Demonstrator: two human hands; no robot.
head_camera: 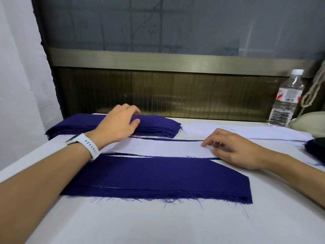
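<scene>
Where the frayed near edge of the blue fabric piece (158,178) ends, white tabletop (158,226) runs wide toward the viewer. Left hand (119,124) reaches far left, fingers curled over the blue stack (158,125), thumb pinching its near edge. Right hand (233,150) loosely bent, fingertips touching the white strip (158,148) atop the piece; water bottle (286,97) stands far right.

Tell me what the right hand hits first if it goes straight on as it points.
The right hand points left and slightly away, along the white strip it touches. Carried on, it would probably meet the near edge of the stack of blue pieces, beside the thumb of the left hand; depth is uncertain.
</scene>
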